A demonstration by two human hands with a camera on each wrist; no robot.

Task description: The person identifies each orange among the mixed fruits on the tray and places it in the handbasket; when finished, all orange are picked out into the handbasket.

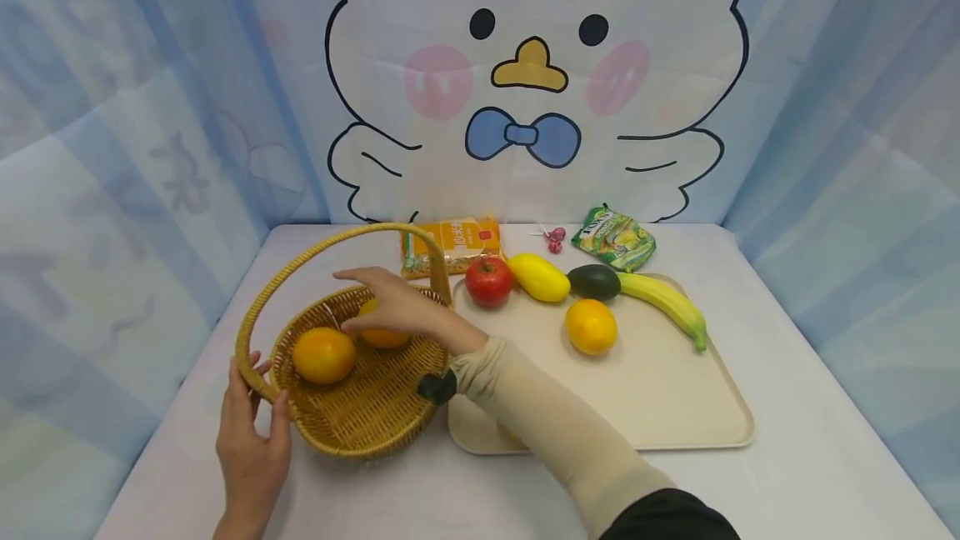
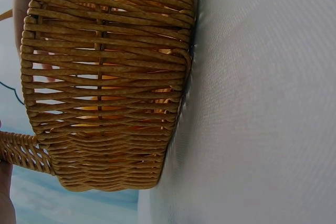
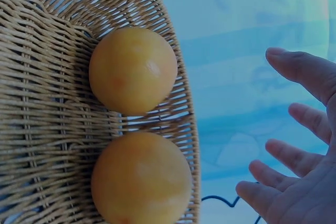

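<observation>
A woven wicker basket (image 1: 367,407) with a tall arched handle (image 1: 300,261) stands at the left of the table. My left hand (image 1: 253,448) grips the handle's near left base, thumb on one side and fingers on the other. Two oranges lie inside the basket: one orange (image 1: 324,355) at the left, the other orange (image 1: 384,337) partly behind my right hand. That right hand (image 1: 397,307) hovers over the basket with its fingers spread and nothing in them. In the right wrist view, a gap separates the hand (image 3: 299,171) from both oranges (image 3: 133,71).
A beige tray (image 1: 660,407) on the right bears a red apple (image 1: 489,282), a yellow mango-like fruit (image 1: 540,277), a dark green avocado-like fruit (image 1: 594,282), a banana (image 1: 667,304) and an orange (image 1: 591,327). Behind lie an orange packet (image 1: 457,244), lollipops (image 1: 555,238) and a green bag (image 1: 615,238).
</observation>
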